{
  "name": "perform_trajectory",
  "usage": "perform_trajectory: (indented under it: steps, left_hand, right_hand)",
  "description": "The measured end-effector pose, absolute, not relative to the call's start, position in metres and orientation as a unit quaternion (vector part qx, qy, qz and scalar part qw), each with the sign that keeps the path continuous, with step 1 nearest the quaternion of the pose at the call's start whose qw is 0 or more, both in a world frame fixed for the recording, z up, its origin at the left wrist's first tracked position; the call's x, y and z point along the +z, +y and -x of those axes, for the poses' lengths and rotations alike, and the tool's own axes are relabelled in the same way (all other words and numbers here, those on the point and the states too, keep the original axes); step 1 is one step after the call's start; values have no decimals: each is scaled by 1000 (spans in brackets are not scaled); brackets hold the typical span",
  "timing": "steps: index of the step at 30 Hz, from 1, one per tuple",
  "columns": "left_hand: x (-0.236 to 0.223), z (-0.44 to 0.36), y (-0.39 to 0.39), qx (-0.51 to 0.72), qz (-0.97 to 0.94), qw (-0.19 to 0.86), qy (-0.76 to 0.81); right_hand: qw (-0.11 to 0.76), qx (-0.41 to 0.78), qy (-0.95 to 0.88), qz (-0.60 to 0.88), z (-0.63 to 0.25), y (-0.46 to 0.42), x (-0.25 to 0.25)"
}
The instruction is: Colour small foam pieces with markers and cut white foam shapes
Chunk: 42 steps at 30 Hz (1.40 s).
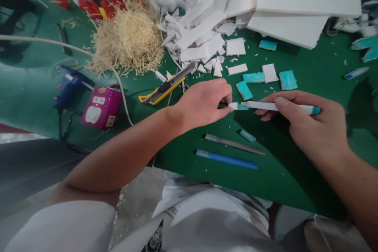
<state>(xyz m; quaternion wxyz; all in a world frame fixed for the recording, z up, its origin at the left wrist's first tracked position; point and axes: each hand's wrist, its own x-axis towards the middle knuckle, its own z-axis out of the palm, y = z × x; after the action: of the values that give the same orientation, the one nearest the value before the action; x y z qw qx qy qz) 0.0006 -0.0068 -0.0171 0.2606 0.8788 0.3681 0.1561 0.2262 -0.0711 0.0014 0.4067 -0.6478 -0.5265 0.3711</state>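
In the head view, the table's [289,189] near edge slants down toward your right, just in front of your lap. Between that edge and the blue pen [227,159] you have a narrow bare strip; it widens under your right hand [313,122], partly in shadow. Beyond your left hand [205,100], room is tight: the cutter [168,85] lies just past the wrist, its blade end against the scraps [203,39].

Your left thumb and fingers pinch one end of a small foam piece [238,106], which sits between your hands, partly coloured teal. Your right thumb and fingers grip a slim white marker [265,105], its tip at the piece.

Flat teal blocks [288,80] with streaky colour lie just beyond. The scraps are jagged white foam; smooth, straight-sided slabs [307,2] lie behind. Curly, pale shavings [130,35] heap at left. Nearer you sit a boxy purple adapter [102,108] and a blue glue gun [67,84]. A translucent cap [247,135] and a thin grey pen [236,144] lie before the piece.
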Motion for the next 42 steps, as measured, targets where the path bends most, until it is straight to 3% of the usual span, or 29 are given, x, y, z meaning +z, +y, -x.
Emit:
perform_trajectory:
  steps: [11,23,32,42]
  left_hand:
    - [-19,0,-7,162,-881,257,362]
    - [-13,3,-8,151,-886,229,374]
    - [9,-6,-24,-26,-906,98,411]
    - [4,-1,-17,10,-918,114,380]
  right_hand:
    - [393,371,-529,654,-227,-71,1]
    - [458,390,-487,634,-229,-71,-3]
    - [443,394,-504,628,-227,-68,-1]
    - [432,390,-522,623,-230,-72,-2]
